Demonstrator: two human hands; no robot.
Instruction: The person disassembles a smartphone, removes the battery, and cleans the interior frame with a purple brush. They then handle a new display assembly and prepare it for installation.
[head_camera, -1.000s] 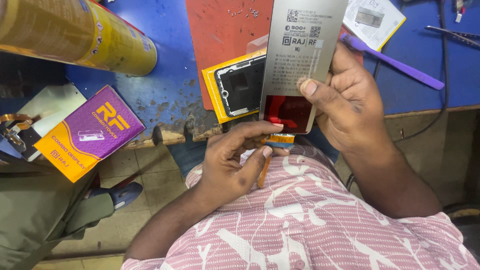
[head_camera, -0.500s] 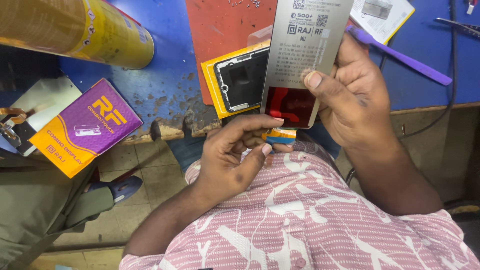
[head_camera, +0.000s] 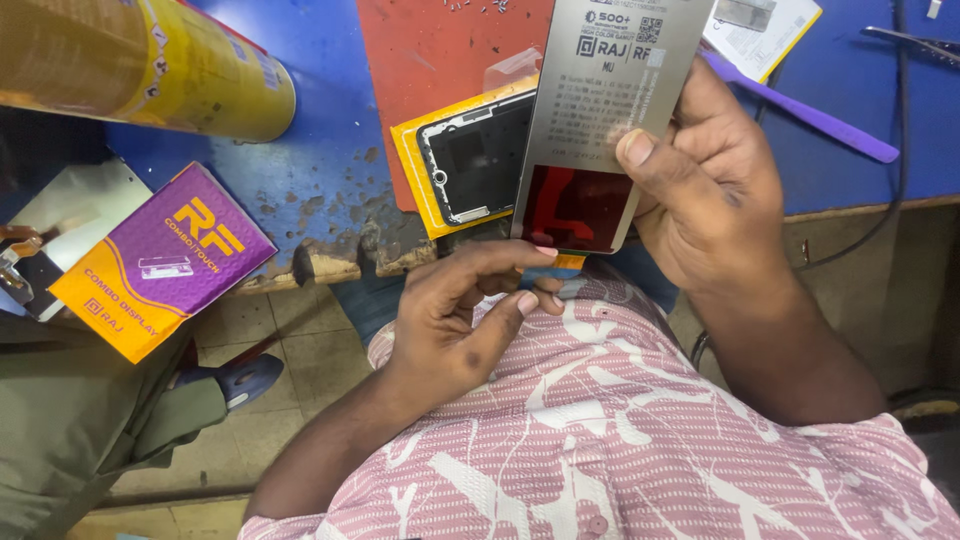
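My right hand (head_camera: 705, 185) grips a flat phone display panel (head_camera: 600, 110) upright by its right edge, thumb pressed on the grey printed film that covers it. The lower part of the panel shows dark red. My left hand (head_camera: 465, 320) is just under the panel's bottom edge, with fingertips pinching a small orange and blue tab (head_camera: 555, 268) there. Behind the panel, a black phone frame (head_camera: 475, 160) lies on a yellow pad (head_camera: 415, 170) on a red mat (head_camera: 440, 60).
A blue worktable (head_camera: 320, 170) with a chipped front edge holds a yellow cylinder (head_camera: 140, 70) at the far left, a purple and orange box (head_camera: 165, 260) hanging over the edge, a purple pry tool (head_camera: 800, 110) and black cables (head_camera: 900, 110) on the right. Tiled floor lies below.
The panel and my right hand have shifted slightly up and right. My left fingers have closed onto the small tab at the panel's bottom edge.
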